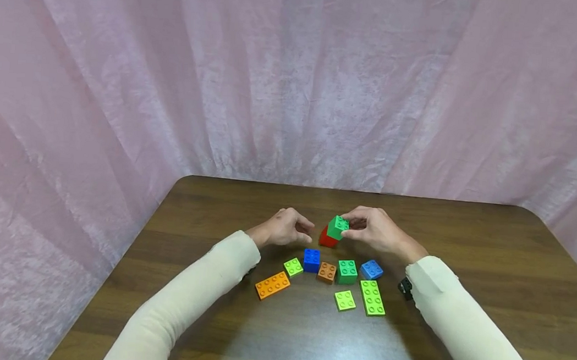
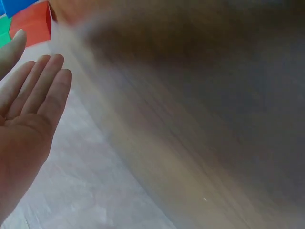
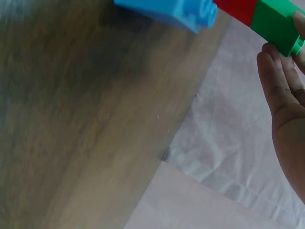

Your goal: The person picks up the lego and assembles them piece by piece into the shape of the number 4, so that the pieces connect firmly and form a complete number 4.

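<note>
My right hand (image 1: 377, 229) pinches a green building brick (image 1: 337, 227) between thumb and fingers. Directly under the green brick is a red brick (image 1: 324, 238), and the two meet end to end in the right wrist view, green (image 3: 272, 26) against red (image 3: 237, 8). To their left, my left hand (image 1: 284, 227) holds nothing; its fingers are extended, with the thumb apart from them. In the left wrist view the fingertips (image 2: 58, 61) point toward the red brick (image 2: 32, 25), with a gap between them.
Nearer the body lie a dark blue brick (image 1: 311, 260), a brown brick (image 1: 327, 272), another green brick (image 1: 347, 271) and a lighter blue brick (image 1: 372, 269). Around them are an orange brick (image 1: 272, 285) and several lime ones (image 1: 373, 298). Pink curtain (image 1: 294, 92) hangs behind the wooden table (image 1: 487, 258).
</note>
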### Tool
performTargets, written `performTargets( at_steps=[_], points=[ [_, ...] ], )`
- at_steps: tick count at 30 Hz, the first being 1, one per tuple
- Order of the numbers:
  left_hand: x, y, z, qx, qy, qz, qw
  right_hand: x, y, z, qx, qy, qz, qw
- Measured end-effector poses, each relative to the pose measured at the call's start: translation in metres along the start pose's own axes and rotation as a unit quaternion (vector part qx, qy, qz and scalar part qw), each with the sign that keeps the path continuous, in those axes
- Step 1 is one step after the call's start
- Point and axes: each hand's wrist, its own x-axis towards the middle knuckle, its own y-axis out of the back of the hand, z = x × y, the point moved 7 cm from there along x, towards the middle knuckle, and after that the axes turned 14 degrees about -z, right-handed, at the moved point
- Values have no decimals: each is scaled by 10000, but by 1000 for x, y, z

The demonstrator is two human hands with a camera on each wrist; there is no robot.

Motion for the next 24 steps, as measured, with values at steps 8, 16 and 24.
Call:
performTargets(
  at_steps=[8, 16, 24],
  points=[
    [-18, 8, -9, -210, -86, 169, 9996, -2, 6, -1, -254, 42, -89, 9996],
    [-28, 4, -12, -307, -220, 86, 9993, -5, 7, 2, -230, -13, -56, 9997],
    [-46, 2, -11, -424, -359, 59, 9984, -4, 7, 9, -145, -177, -128, 9997]
  ],
)
